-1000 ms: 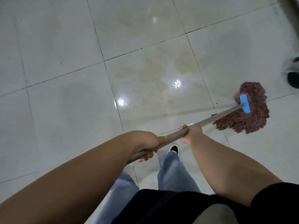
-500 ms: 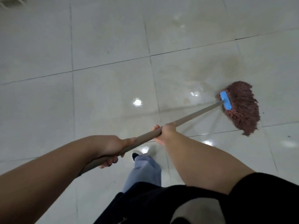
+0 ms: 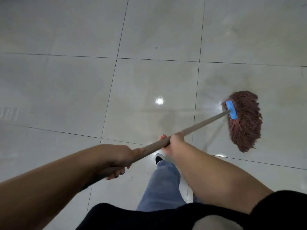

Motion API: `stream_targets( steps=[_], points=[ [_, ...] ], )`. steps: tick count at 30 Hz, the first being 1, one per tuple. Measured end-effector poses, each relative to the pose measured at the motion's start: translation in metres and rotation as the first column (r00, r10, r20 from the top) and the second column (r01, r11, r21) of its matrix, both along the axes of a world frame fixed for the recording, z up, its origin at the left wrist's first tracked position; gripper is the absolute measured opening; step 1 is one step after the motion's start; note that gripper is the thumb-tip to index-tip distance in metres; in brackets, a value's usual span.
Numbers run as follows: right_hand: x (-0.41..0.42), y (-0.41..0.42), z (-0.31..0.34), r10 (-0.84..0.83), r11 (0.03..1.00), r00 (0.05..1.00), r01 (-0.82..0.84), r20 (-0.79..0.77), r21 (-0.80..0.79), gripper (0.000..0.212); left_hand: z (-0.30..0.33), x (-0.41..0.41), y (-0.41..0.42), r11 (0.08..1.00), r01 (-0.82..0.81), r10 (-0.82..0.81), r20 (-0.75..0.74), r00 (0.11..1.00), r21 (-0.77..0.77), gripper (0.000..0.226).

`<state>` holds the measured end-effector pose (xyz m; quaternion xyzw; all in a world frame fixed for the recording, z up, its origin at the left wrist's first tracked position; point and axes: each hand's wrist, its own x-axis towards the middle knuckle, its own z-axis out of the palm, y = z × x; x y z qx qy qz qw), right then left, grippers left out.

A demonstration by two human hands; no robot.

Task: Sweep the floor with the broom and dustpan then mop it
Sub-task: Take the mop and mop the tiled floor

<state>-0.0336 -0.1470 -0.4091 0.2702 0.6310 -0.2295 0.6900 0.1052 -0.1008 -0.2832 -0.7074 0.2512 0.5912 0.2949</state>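
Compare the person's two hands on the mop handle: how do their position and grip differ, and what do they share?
The left hand grips near the top end of the mop handle, close to the body; the right hand grips further down, nearer the mop head. The left hand's fingertips show curled beneath the handle; the right hand shows mostly its back. Both wrap round the same handle.

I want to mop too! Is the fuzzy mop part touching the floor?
Touching. The head view shows the reddish-brown mop head lying spread flat on the tiled floor, with no gap.
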Motion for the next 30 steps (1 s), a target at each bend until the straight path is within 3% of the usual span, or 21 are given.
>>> stream_targets(
  steps=[7,14,18,21,24,27,30],
  points=[
    [-0.11,-0.066,-0.023,-0.057,0.998,0.989,0.054,-0.138,-0.03,0.04,-0.035,-0.109,-0.064,0.995,-0.092,0.095,-0.125,0.988,0.028,0.059],
    [-0.265,-0.166,-0.041,-0.179,0.984,0.968,0.18,-0.176,-0.007,0.039,-0.053,-0.262,-0.176,0.999,0.039,-0.034,-0.154,0.987,0.029,0.037],
    [-0.331,-0.22,-0.025,-0.224,0.97,0.946,0.193,-0.233,-0.148,0.031,-0.06,-0.345,-0.245,0.991,0.124,-0.133,-0.216,0.967,-0.055,0.037],
    [-0.362,-0.245,-0.017,-0.233,0.967,0.938,0.197,-0.256,-0.162,0.03,-0.072,-0.392,-0.281,0.982,0.166,-0.181,-0.206,0.962,-0.088,0.04],
    [-0.388,-0.256,-0.011,-0.26,0.96,0.926,0.218,-0.275,-0.176,0.028,-0.084,-0.42,-0.293,0.981,0.183,-0.191,-0.233,0.954,-0.058,0.057],
    [-0.388,-0.258,-0.011,-0.263,0.959,0.92,0.217,-0.289,-0.183,0.019,-0.093,-0.418,-0.295,0.982,0.18,-0.189,-0.258,0.947,-0.058,0.057],
    [-0.358,-0.256,-0.013,-0.264,0.961,0.924,0.226,-0.276,-0.16,0.028,-0.093,-0.39,-0.297,0.985,0.147,-0.166,-0.27,0.949,-0.088,0.056]
  ],
)
